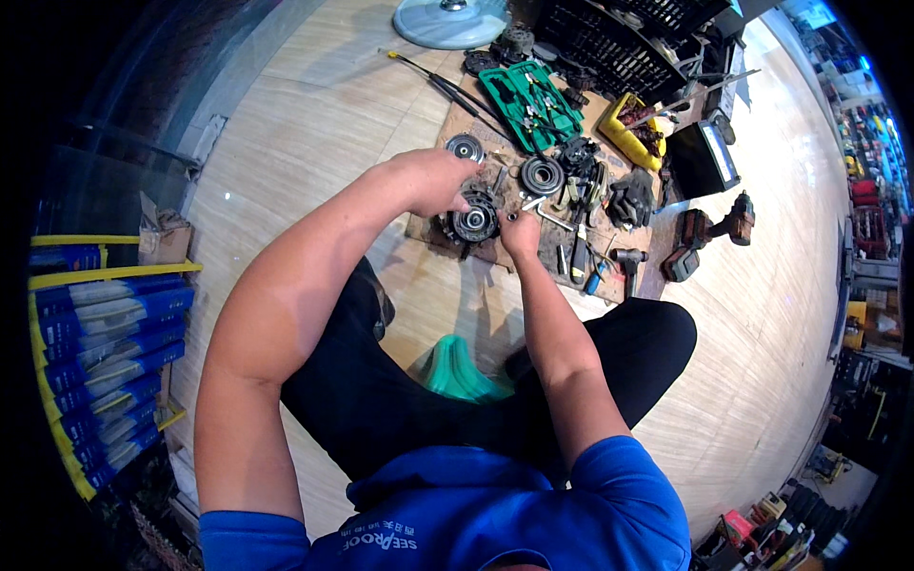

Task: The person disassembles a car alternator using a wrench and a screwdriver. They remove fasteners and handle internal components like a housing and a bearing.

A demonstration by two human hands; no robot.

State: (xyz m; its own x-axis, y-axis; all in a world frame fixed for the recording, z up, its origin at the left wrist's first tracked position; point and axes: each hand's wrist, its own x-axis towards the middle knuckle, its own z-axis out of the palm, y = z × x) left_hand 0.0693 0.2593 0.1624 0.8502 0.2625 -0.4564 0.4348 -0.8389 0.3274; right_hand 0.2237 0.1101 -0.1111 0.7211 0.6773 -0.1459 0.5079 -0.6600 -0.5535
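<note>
A round black metal assembly [473, 223] with a pulley-like face lies on a brown cardboard sheet [428, 228] on the floor in front of me. My left hand [436, 181] rests on its upper left side, fingers curled over it. My right hand [520, 231] sits just right of the part, fingers closed on a small silver tool or socket that is too small to make out. Two more round pulley parts lie beyond: one silver-centred [466, 147], one black [542, 175].
A green tool case [529, 105] with pliers lies open behind. Black gloves [631, 198], screwdrivers [579, 257], a yellow tray [630, 133], a cordless drill [709, 228], a black crate [609, 43] and a fan base [449, 21] surround the cardboard. Blue boxes [105, 352] stack at left.
</note>
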